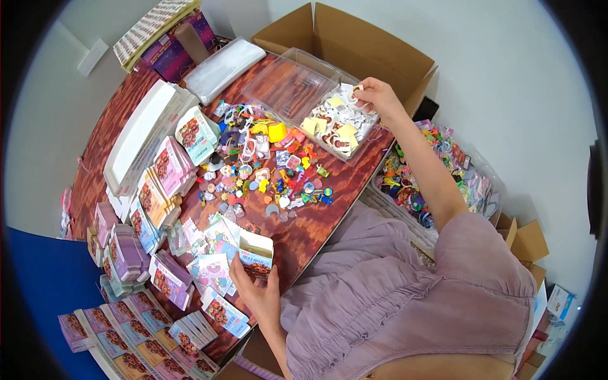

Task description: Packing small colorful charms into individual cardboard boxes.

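Note:
My left hand [258,292] grips a small open cardboard box [259,259], blue with a picture on its front, its top facing up. Around it lie patterned, wavy-edged little bags [214,273] and a flat blue carton [225,314]. Farther off, my right hand [379,100] is above a clear plastic case [349,158], pinching a small white-and-brown paper piece between thumb and fingers. Loose paper pieces [339,123], white, brown and pale yellow, fill that case, and its clear lid [292,82] is folded back to the left.
Small colourful trinkets [272,171] are heaped mid-table. Stacks of folded cartons [161,202] and rows of picture boxes [136,335] stand at the left. A large cardboard box [373,47] is behind the case; a bin of bright trinkets [430,171] sits below the table's right edge.

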The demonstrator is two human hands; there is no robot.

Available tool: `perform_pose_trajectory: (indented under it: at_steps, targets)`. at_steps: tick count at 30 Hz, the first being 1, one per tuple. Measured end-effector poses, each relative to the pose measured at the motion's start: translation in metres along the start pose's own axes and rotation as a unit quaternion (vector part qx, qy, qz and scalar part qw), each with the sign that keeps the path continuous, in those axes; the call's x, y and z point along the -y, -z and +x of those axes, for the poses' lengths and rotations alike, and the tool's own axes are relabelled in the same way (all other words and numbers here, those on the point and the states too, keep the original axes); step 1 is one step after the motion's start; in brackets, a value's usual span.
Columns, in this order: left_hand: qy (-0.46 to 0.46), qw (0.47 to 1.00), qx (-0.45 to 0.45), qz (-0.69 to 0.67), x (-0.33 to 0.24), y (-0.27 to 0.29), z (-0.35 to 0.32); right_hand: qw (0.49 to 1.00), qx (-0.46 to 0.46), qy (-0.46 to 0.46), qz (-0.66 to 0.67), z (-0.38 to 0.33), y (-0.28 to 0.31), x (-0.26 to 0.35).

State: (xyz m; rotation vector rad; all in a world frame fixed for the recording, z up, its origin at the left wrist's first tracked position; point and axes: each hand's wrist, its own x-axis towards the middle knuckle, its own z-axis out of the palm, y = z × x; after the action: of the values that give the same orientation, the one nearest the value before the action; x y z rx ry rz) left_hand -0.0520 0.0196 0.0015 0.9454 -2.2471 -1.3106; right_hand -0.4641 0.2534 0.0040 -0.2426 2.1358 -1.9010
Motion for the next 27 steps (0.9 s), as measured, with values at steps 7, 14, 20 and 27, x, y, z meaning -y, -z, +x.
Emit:
perform_pose_trajectory:
  at_steps: [7,14,20,27]
  targets:
    - [-0.004,0.999,0.018,0.027,-0.017,-0.001,0.000,0.988,0.042,-0.045,0.141,-0.020,-0.005,0.017]
    - [-0.078,0.993,0.016,0.086,-0.028,-0.009,0.006,0.912,0.274,-0.113,0.284,-0.084,-0.089,0.037]
    - [-0.073,0.991,-0.007,0.107,-0.016,-0.004,-0.001,0.848,0.391,-0.198,0.298,-0.132,-0.162,0.024]
    - [-0.022,0.994,-0.037,0.102,0.002,0.006,-0.016,0.873,0.366,-0.175,0.270,-0.135,-0.180,0.033]
